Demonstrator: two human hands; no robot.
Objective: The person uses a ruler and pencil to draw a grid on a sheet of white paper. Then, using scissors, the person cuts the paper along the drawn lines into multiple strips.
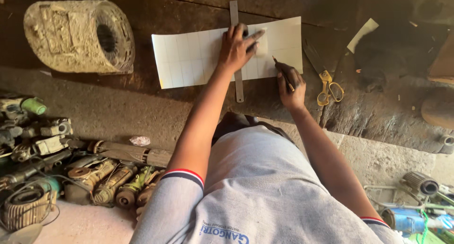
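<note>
A white sheet (189, 59) ruled with a grid lies on a dark wooden workbench (378, 116). A long metal ruler (239, 85) crosses the sheet from far edge to near edge. My left hand (239, 47) presses flat on the ruler and sheet, fingers spread. My right hand (291, 85) holds a pencil (283, 73), its tip touching the sheet just right of the ruler.
Yellow-handled scissors (329, 88) lie right of my right hand. A large dusty motor stator (80, 35) sits at the bench's left. Old motor armatures and power-tool parts (56, 173) pile on the floor left; more parts (421, 211) lie at the lower right.
</note>
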